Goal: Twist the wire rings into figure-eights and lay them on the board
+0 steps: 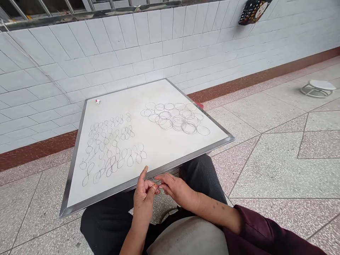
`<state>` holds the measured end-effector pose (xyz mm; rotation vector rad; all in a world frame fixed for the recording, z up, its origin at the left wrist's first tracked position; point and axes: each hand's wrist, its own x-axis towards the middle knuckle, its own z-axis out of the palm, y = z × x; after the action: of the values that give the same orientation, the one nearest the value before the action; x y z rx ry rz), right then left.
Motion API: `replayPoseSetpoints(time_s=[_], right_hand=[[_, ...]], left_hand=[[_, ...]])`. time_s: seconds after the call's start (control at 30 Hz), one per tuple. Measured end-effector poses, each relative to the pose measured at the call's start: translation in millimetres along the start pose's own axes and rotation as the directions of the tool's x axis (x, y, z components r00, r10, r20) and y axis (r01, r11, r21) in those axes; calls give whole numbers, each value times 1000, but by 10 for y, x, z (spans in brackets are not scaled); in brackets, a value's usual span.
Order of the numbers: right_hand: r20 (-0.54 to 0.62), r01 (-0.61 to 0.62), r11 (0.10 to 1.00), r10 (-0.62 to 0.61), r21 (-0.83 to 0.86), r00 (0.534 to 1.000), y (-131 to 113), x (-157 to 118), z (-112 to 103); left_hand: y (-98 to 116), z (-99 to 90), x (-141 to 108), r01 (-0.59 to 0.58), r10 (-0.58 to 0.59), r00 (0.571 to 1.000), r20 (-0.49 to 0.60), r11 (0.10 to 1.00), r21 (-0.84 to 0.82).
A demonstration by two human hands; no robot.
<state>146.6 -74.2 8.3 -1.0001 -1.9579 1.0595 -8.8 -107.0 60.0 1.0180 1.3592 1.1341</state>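
Observation:
My left hand (146,193) is at the table's front edge, index finger raised with a tan wrap on its tip, thumb and other fingers pinched on a thin wire loop (151,178). From the right, my right hand (176,187) meets it, its fingertips closed on the same wire. The loop is small and partly hidden by the fingers. On the white table (127,95), several wires twisted into figure-eight shapes (130,159) lie in rows at the left. Several plain round wire rings (189,128) overlap in a loose group at the right.
A small white and red object (98,102) sits near the table's far left corner. The metal table edge (106,196) runs just above my legs. Behind stands a tiled wall (119,49) with a dark patterned bag (253,12). A white stool (318,86) is on the floor at right.

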Motion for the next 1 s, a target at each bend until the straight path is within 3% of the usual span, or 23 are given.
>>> replayPoseSetpoints(time_s=[0.1,0.2,0.3,0.4,0.67,1.0], right_hand=[[88,-97,940,71,327,994,2,8,-11],[198,-228,770,134,595,971,-24,18,-21],[278,-329,614,180,718,944,-46,30,-28],[311,-374,543,209,752,927,-43,39,-35],[351,-440,488,268,753,897,-71,58,-71],[341,-423,493,251,760,906,-32,78,-50]], left_hand=[[-41,-17,14,6,-5,999,33,999,-32],[-93,-24,23,48,-41,997,64,992,-112],[-98,-10,13,104,-93,993,71,981,-165],[-65,14,-10,142,-131,989,66,968,-206],[-38,51,-12,195,-191,981,38,949,-249],[-26,59,-17,150,-155,988,-12,970,-191]])
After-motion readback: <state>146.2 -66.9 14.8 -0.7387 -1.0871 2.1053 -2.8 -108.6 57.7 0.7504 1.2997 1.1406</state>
